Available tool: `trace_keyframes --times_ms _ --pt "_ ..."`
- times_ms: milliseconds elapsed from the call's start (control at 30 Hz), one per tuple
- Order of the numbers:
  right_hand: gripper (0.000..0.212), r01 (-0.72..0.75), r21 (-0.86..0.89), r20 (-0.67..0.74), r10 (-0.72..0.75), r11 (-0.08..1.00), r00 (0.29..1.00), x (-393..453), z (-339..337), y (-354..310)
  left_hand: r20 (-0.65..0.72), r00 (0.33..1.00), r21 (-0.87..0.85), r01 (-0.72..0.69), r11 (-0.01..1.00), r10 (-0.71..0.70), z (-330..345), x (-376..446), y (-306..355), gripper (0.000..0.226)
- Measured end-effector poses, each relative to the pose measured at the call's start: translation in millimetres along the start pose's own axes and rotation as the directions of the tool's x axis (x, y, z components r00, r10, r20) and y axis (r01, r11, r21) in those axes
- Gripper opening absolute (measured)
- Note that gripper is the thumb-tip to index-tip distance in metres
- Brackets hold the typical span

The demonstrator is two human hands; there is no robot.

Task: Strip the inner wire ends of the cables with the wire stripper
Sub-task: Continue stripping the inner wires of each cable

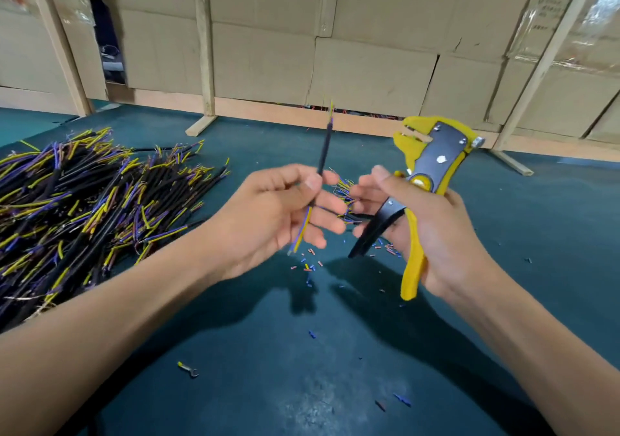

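Note:
My left hand (285, 214) pinches a short black cable (324, 149) that stands nearly upright. Yellow and blue inner wires stick out of the cable at its top end and again below my fingers. My right hand (432, 231) grips the yellow and black wire stripper (431, 159) by its handles, jaws pointing up and away. The stripper's jaws are to the right of the cable and do not touch it. A big heap of black cables (77, 207) with yellow and purple-blue ends lies on the left of the table.
The table top is dark green (302, 351). Small cut bits of insulation (308, 266) lie under my hands, and a smaller bunch of cables (345, 194) sits between them. A small metal terminal (189, 369) lies near the front. A cardboard and wood partition (335, 50) closes the back.

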State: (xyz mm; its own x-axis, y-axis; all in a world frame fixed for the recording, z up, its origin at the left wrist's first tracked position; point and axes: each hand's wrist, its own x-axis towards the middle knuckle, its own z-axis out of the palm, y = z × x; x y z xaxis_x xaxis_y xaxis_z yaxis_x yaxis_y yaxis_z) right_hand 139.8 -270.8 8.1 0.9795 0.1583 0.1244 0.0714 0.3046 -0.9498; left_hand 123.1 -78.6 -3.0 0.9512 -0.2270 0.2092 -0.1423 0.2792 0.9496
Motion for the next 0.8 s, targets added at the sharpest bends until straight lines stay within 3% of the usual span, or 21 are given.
trace_keyframes --times_ms 67,167,300,400,800 --pt "0.032 0.014 -0.002 0.038 -0.014 1.0 0.999 -1.3 -0.5 1.5 0.154 0.986 -0.082 0.078 0.994 -0.065 1.9 -3.6 -3.7 0.023" --pt "0.019 0.082 -0.095 0.073 -0.076 0.992 0.994 -2.2 -1.3 3.7 0.349 0.93 -0.074 0.146 0.987 -0.111 3.7 -8.7 -6.0 0.023" --pt "0.005 0.143 -0.113 0.134 -0.128 0.983 0.983 -3.5 -1.8 0.3 0.454 0.875 -0.12 0.247 0.962 -0.168 4.7 -11.7 -7.2 0.028" --pt "0.007 0.163 -0.102 0.131 -0.149 0.981 0.98 -2.9 -3.3 -3.1 0.53 0.828 -0.139 0.295 0.945 -0.18 1.4 -12.3 -7.9 0.033" --pt "0.006 0.159 -0.077 0.116 -0.149 0.984 0.982 1.4 -5.9 1.8 0.51 0.807 0.024 0.334 0.942 -0.299 -1.2 -14.9 -7.7 0.039"
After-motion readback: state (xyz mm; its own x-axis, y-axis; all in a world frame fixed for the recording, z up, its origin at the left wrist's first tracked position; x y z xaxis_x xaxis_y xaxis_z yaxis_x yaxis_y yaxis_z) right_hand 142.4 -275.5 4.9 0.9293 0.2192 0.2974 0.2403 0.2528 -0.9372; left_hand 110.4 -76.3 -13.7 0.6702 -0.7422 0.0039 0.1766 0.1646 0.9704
